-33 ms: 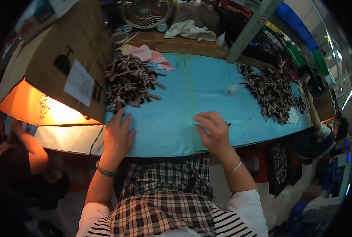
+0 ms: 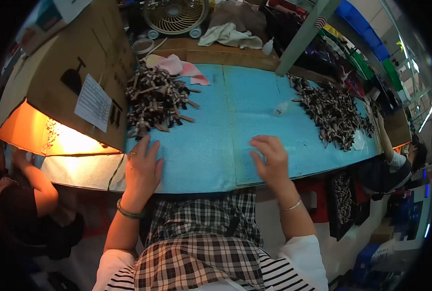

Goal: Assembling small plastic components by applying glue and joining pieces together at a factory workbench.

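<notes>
My left hand [image 2: 141, 165] lies over the blue table covering [image 2: 201, 145] with its fingers stretched out. Its fingertips reach the near edge of a heap of small dark-and-pale pieces [image 2: 157, 97], some with flat brown ends; their kind is unclear. Over the middle right of the covering, my right hand [image 2: 272, 157] has its thumb apart from slightly bent fingers, and nothing shows between them. Farther right lies a second heap of similar pieces [image 2: 332, 111]. Between that heap and my right hand is a small clear bottle [image 2: 281, 108].
A cardboard box [image 2: 75, 72], lit orange inside, stands at the left. At the back are a fan [image 2: 175, 14], a pink cloth [image 2: 177, 66] and a pale cloth [image 2: 231, 36]. A post [image 2: 306, 39] rises at the back right. Other people sit at both sides.
My right hand has shifted slightly right, its thumb and fingers farther apart. A small dark tip beside it no longer shows. My left hand stays by the left heap.
</notes>
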`<move>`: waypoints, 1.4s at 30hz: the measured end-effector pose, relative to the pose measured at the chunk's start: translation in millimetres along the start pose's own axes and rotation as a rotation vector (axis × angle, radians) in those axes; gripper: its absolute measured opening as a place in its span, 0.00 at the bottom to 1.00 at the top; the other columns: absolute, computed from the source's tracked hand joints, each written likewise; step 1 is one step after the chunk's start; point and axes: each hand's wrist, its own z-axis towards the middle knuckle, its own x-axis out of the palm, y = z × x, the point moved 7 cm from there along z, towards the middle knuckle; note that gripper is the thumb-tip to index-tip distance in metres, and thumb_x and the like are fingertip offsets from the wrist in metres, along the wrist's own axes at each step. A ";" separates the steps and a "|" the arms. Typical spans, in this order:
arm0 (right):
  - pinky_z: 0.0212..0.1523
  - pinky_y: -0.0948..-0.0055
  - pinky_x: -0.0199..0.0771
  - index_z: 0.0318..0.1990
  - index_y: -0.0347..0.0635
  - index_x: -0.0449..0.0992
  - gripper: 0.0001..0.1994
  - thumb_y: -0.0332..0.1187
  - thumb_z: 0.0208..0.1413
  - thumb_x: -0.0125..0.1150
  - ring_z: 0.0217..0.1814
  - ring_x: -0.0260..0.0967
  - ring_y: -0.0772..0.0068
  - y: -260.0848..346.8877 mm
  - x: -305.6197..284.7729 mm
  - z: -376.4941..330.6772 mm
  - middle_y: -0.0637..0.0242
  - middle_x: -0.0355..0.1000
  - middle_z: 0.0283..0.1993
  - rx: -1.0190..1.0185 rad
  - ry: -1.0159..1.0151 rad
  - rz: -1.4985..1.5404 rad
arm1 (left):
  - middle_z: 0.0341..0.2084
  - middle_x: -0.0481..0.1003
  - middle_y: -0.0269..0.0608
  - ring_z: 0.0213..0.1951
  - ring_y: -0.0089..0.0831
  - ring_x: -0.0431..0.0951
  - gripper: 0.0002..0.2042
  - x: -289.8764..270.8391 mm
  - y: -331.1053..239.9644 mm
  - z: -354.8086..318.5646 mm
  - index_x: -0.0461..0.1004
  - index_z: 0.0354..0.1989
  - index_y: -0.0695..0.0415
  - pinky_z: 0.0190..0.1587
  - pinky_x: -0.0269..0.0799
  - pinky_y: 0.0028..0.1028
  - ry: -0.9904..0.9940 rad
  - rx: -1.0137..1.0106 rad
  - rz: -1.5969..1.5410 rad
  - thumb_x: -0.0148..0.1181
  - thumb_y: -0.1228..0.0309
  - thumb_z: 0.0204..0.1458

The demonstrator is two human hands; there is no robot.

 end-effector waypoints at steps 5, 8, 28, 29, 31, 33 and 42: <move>0.46 0.61 0.70 0.48 0.39 0.72 0.23 0.28 0.41 0.68 0.49 0.65 0.53 -55.4 -23.0 -48.1 0.57 0.68 0.50 0.361 0.239 -0.169 | 0.48 0.69 0.52 0.48 0.49 0.71 0.19 12.0 -57.5 9.7 0.71 0.47 0.62 0.48 0.70 0.38 0.037 0.147 -0.231 0.62 0.75 0.44; 0.45 0.62 0.69 0.49 0.37 0.71 0.22 0.26 0.42 0.66 0.45 0.66 0.52 -40.3 -8.5 -52.2 0.57 0.70 0.46 0.248 0.167 -0.104 | 0.49 0.69 0.51 0.48 0.48 0.71 0.20 32.7 -88.1 9.9 0.69 0.49 0.62 0.47 0.71 0.37 0.148 0.213 -0.403 0.61 0.76 0.45; 0.41 0.76 0.71 0.42 0.40 0.72 0.12 0.24 0.49 0.62 0.45 0.68 0.72 -120.5 -10.7 -17.0 0.65 0.70 0.46 0.634 -0.385 0.468 | 0.29 0.71 0.34 0.24 0.16 0.70 0.08 68.0 -51.5 6.1 0.68 0.42 0.58 0.24 0.68 0.16 0.017 -0.300 -1.330 0.53 0.80 0.54; 0.42 0.75 0.71 0.45 0.40 0.71 0.15 0.24 0.48 0.63 0.48 0.67 0.71 -143.5 -21.4 -13.8 0.64 0.70 0.48 0.639 -0.407 0.357 | 0.29 0.71 0.34 0.24 0.16 0.70 0.08 65.9 -48.2 6.2 0.68 0.42 0.58 0.24 0.68 0.16 0.001 -0.306 -1.325 0.53 0.80 0.54; 0.45 0.74 0.70 0.50 0.40 0.69 0.19 0.24 0.48 0.63 0.54 0.66 0.70 -186.6 -29.9 -10.6 0.63 0.69 0.52 0.638 -0.395 0.227 | 0.27 0.69 0.30 0.23 0.15 0.66 0.08 73.5 -42.2 3.5 0.68 0.43 0.60 0.27 0.66 0.19 0.147 -0.457 -1.224 0.53 0.79 0.55; 0.48 0.74 0.70 0.54 0.37 0.67 0.22 0.25 0.49 0.62 0.56 0.65 0.68 -219.1 -23.1 -9.0 0.60 0.68 0.54 0.637 -0.291 0.224 | 0.28 0.69 0.32 0.25 0.16 0.66 0.10 76.6 -43.2 2.1 0.68 0.46 0.60 0.27 0.65 0.20 0.194 -0.478 -1.208 0.51 0.78 0.56; 0.36 0.76 0.72 0.57 0.31 0.62 0.19 0.28 0.58 0.51 0.39 0.70 0.73 -92.2 25.4 19.2 0.61 0.70 0.39 0.518 -0.074 0.909 | 0.35 0.69 0.34 0.33 0.17 0.70 0.16 55.3 -42.0 -17.0 0.64 0.53 0.60 0.35 0.69 0.19 0.150 -0.369 -1.350 0.52 0.81 0.55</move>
